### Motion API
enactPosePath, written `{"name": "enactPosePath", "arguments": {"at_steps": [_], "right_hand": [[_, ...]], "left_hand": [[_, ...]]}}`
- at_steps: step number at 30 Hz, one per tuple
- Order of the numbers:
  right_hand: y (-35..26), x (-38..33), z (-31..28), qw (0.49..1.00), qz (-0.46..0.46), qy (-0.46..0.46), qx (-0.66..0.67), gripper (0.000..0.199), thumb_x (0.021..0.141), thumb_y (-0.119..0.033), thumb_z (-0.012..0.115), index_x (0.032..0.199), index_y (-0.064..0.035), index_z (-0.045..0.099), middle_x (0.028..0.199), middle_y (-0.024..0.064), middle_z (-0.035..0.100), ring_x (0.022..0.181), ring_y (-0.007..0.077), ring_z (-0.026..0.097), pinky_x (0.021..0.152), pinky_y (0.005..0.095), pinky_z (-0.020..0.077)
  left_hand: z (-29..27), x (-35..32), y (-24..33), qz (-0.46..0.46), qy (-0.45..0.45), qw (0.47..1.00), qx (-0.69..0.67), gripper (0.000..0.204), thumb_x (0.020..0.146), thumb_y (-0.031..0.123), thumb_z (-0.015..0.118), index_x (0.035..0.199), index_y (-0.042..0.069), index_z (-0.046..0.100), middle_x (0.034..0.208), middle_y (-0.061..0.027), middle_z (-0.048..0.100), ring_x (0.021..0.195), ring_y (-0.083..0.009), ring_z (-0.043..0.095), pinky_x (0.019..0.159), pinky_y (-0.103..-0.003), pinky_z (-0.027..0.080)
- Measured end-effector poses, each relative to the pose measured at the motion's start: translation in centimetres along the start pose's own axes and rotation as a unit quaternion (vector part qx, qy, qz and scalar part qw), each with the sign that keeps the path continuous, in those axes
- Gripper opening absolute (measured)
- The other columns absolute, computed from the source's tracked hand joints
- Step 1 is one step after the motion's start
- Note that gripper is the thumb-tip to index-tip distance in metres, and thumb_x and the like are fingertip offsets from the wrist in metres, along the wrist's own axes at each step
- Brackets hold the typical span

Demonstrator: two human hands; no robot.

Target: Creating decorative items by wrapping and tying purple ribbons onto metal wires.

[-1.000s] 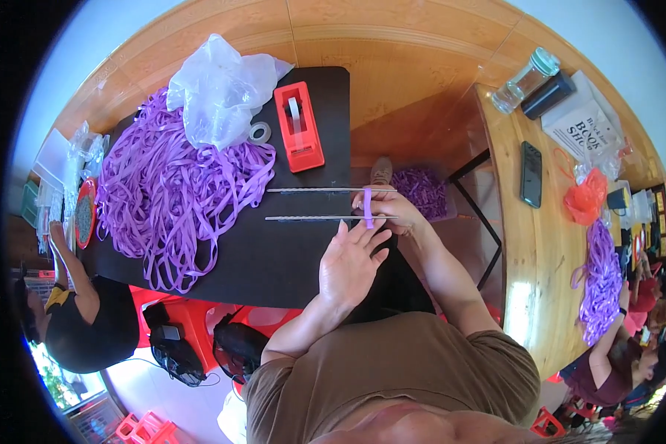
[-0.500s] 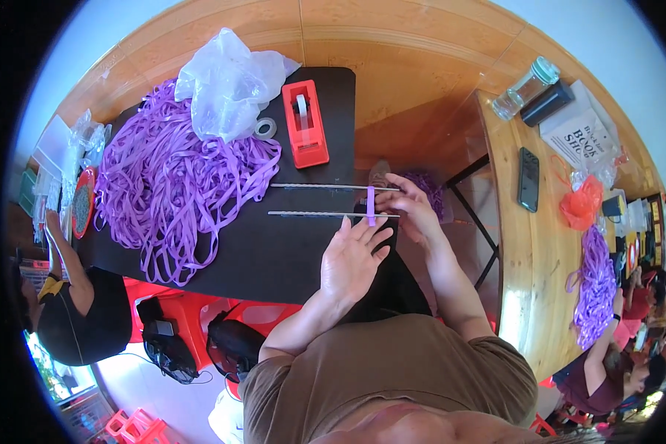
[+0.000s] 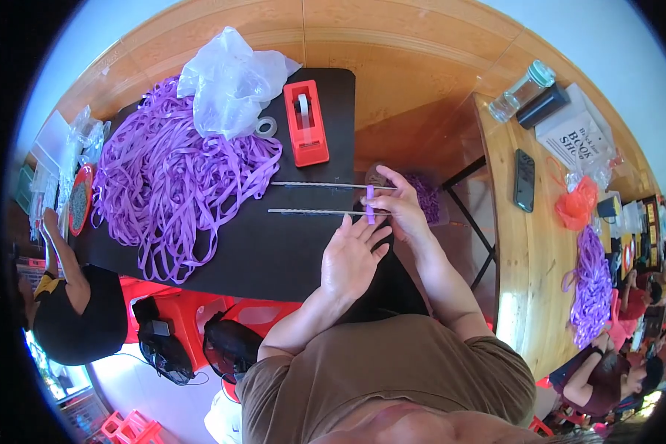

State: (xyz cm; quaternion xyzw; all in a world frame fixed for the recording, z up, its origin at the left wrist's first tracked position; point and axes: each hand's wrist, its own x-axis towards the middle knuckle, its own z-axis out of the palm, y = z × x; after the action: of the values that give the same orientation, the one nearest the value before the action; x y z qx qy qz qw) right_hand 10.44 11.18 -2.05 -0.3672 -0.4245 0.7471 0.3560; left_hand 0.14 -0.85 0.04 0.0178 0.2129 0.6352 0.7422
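Two thin metal rods [image 3: 303,212] stick out side by side over the right edge of the black table [image 3: 274,259]. A short band of purple ribbon [image 3: 370,192] spans both rods near their right ends. My right hand [image 3: 408,218] is at those ends, thumb and finger closed on the ribbon between the rods. Palm up, my left hand [image 3: 349,259] lies just below the nearer rod with its fingers spread; the fingertips reach the ribbon's lower end, and I cannot tell whether they touch it.
A big heap of purple ribbon [image 3: 177,177] covers the table's left, beside a clear plastic bag [image 3: 226,89], a tape roll [image 3: 266,127] and a red tape dispenser [image 3: 305,126]. A wooden table [image 3: 533,281] at right bears a phone [image 3: 524,181] and more ribbon. Other people sit at both sides.
My right thumb and finger have moved onto the ribbon between the rods, from just right of it. My left hand has hardly moved.
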Motion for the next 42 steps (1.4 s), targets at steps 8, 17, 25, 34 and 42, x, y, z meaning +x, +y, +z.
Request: {"name": "enactPosePath", "arguments": {"at_steps": [8,17,25,34,42], "right_hand": [[0.2,0.3,-0.2,0.999,0.023,0.001,0.044,0.065,0.073,0.004,0.062,0.132,0.0002,0.037,0.089,0.0192,0.065,0.08,0.0254,0.066,0.072,0.035,0.0543],[0.4,0.7,-0.7,0.994,0.055,-0.042,0.082,0.062,0.074,0.003,0.058,0.132,0.0011,0.037,0.089,0.0184,0.064,0.08,0.0266,0.065,0.072,0.0344,0.0539],[2.6,1.3,-0.9,0.934,0.087,-0.157,0.308,0.054,0.082,-0.015,0.057,0.132,-0.0005,0.041,0.087,0.0126,0.055,0.086,0.0263,0.056,0.077,0.0346,0.0486],[3.4,1.7,-0.8,0.891,0.064,-0.234,0.383,0.061,0.091,-0.045,0.048,0.135,-0.0042,0.04,0.084,0.0106,0.053,0.083,0.0251,0.053,0.078,0.035,0.0466],[2.5,1.3,-1.5,0.901,0.067,-0.255,0.345,0.057,0.093,-0.044,0.045,0.135,-0.0053,0.04,0.095,0.0159,0.058,0.095,0.0289,0.057,0.083,0.036,0.0467]], "left_hand": [[0.1,0.1,0.1,-0.003,0.002,1.0,-0.003,0.069,0.092,0.053,0.036,0.136,-0.001,0.034,0.137,-0.0131,0.041,0.12,-0.0243,0.04,0.095,-0.035,0.03],[0.0,0.1,0.0,0.001,0.0,1.0,-0.009,0.07,0.092,0.053,0.038,0.135,-0.003,0.035,0.136,-0.0142,0.042,0.119,-0.0249,0.041,0.095,-0.035,0.031],[0.0,0.2,0.1,-0.002,-0.008,1.0,-0.016,0.069,0.092,0.052,0.039,0.133,-0.003,0.037,0.133,-0.0144,0.044,0.117,-0.0251,0.042,0.094,-0.035,0.033],[-0.1,0.2,0.1,-0.002,-0.013,1.0,-0.025,0.07,0.092,0.053,0.039,0.133,-0.004,0.037,0.133,-0.015,0.043,0.117,-0.0252,0.042,0.095,-0.036,0.033],[-0.1,0.2,0.0,-0.006,-0.014,1.0,-0.023,0.07,0.092,0.053,0.038,0.132,-0.004,0.038,0.133,-0.015,0.044,0.117,-0.0253,0.042,0.095,-0.036,0.033]]}}
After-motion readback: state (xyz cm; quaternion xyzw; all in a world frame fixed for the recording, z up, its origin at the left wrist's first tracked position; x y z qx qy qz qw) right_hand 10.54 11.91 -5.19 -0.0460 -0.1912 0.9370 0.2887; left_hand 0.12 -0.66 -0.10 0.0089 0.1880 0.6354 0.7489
